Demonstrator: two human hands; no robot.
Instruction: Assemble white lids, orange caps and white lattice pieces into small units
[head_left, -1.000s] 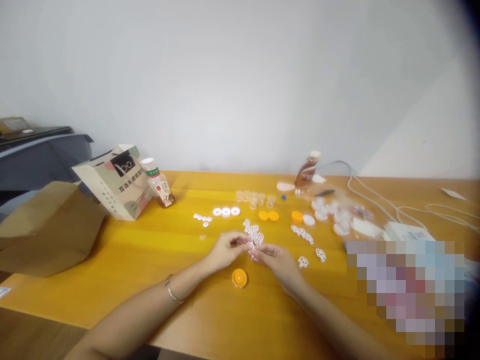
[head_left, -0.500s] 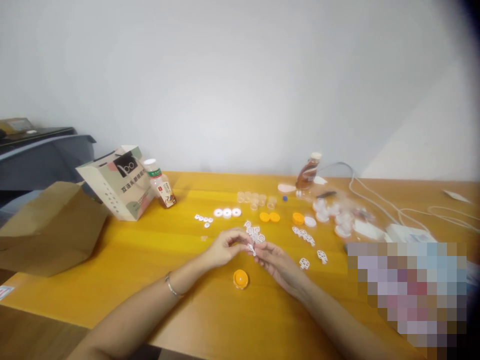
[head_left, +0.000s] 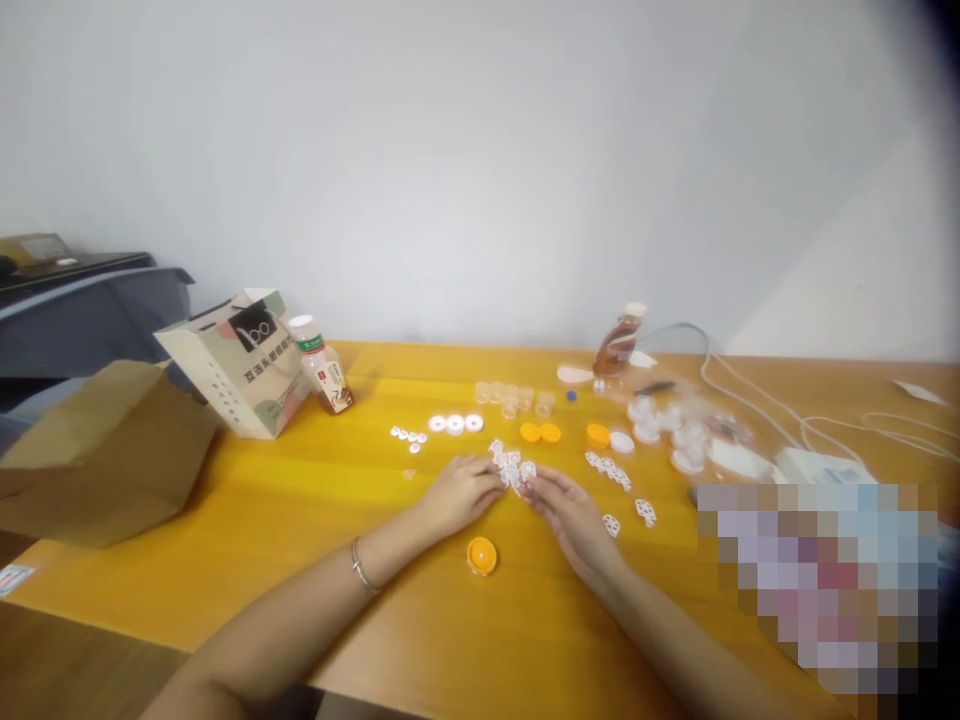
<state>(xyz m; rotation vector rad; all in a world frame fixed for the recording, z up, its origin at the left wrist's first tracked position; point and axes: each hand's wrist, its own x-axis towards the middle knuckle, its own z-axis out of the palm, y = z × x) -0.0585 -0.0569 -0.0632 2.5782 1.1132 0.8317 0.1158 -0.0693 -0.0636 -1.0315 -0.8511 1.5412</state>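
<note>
Above the bench [head_left: 420, 625], the left hand [head_left: 463, 495] and right hand [head_left: 574, 510], together half a second ago, now sit apart at a heap of white pieces [head_left: 507, 464], the right pinching one white piece [head_left: 528, 469] at the heap's right edge, the left's grip too indistinct to tell.

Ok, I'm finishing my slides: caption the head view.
Right hand pinching a white openwork piece beside a pile of others, left hand opposite, round orange part nearer.

The pale paper bag [head_left: 238, 375] shows blurred Chinese characters [head_left: 268, 362] and a glasses-like sign [head_left: 256, 331]; the bottle label [head_left: 334, 382] is illegible.
</note>
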